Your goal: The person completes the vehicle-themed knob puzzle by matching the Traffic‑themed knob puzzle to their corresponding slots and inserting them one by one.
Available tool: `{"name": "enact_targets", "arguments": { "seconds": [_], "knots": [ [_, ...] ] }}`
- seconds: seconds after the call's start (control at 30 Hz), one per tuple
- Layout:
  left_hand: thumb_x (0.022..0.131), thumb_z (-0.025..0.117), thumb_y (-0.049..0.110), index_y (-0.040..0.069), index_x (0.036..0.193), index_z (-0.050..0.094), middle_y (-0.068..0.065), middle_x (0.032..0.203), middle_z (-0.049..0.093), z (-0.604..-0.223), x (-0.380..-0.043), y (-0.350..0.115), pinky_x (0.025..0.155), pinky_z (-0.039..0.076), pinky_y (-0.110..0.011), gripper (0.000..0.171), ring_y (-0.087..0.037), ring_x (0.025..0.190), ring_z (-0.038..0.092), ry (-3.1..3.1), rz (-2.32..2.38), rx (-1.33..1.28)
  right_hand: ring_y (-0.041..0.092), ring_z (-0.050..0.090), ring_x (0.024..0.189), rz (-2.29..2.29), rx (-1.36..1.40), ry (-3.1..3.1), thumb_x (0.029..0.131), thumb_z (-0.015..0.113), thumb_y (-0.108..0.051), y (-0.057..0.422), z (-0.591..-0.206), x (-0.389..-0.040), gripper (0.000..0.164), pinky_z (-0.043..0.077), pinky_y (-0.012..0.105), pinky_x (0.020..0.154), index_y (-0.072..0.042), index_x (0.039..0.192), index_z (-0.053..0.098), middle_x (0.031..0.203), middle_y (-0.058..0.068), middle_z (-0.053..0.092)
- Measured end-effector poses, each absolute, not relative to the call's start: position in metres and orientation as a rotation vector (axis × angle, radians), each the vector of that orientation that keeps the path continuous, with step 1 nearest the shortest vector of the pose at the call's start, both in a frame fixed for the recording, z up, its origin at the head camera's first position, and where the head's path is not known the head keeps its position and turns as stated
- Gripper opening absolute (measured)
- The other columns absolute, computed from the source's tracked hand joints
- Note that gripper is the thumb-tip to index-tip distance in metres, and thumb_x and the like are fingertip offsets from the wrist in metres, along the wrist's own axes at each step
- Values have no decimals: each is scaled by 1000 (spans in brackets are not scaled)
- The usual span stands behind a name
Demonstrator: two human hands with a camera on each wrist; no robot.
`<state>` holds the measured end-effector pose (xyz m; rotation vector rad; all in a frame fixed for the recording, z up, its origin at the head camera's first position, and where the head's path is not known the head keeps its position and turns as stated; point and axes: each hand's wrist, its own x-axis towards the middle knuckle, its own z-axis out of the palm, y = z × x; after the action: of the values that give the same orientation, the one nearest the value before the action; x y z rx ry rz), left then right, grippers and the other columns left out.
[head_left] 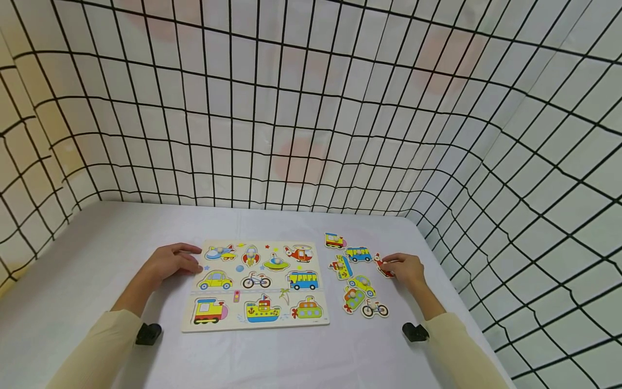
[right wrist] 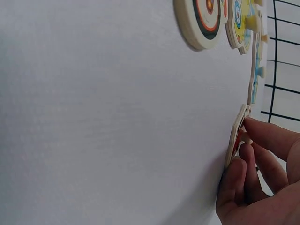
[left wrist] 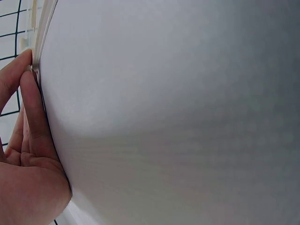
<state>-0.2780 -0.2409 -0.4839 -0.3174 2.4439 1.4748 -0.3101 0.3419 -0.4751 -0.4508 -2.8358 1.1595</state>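
Observation:
My left hand (head_left: pixel 167 263) rests at the left edge of a wooden vehicle puzzle board (head_left: pixel 272 248), its fingertips and thumb touching that edge. In the left wrist view, the left thumb and a finger (left wrist: pixel 35 101) lie low beside the board's edge (left wrist: pixel 43 35). On the right, my right hand (head_left: pixel 405 268) pinches a red helicopter puzzle piece (head_left: pixel 384 266) by its small knob. The right wrist view shows that helicopter piece (right wrist: pixel 235 136) tilted on its edge close over the table, partly hidden by the fingers.
Between board and right hand lie several loose knobbed pieces: train (head_left: pixel 334 240), bus (head_left: pixel 358 254), ship (head_left: pixel 343 267), car (head_left: pixel 363 285), submarine (head_left: pixel 353 299) and bicycle (head_left: pixel 374 308). Plane (head_left: pixel 221 253), rocket (head_left: pixel 251 256) and flying saucer (head_left: pixel 276 262) pieces sit in the board. Black netting (head_left: pixel 301 108) surrounds the white table.

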Motion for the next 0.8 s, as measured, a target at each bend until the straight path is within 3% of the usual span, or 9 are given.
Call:
{"name": "enact_targets", "arguments": {
  "seconds": [0.4, 0.8],
  "knots": [
    [79, 80, 22, 5, 141, 55, -10, 107, 74, -483, -278, -242, 88, 46, -40, 69, -28, 102, 60, 2438, 1483, -326, 29, 59, 103, 1083, -455, -2842, 88, 73, -22, 340, -462, -314, 26, 44, 27, 65, -6, 108, 78, 119, 20, 70],
    [77, 82, 21, 5, 140, 57, -10, 106, 75, -481, -277, -241, 91, 48, -42, 69, -30, 103, 61, 2441, 1489, -330, 28, 61, 100, 1110, -342, -2857, 90, 74, -23, 302, -438, -324, 25, 42, 30, 69, -7, 109, 77, 116, 17, 72]
  ]
}}
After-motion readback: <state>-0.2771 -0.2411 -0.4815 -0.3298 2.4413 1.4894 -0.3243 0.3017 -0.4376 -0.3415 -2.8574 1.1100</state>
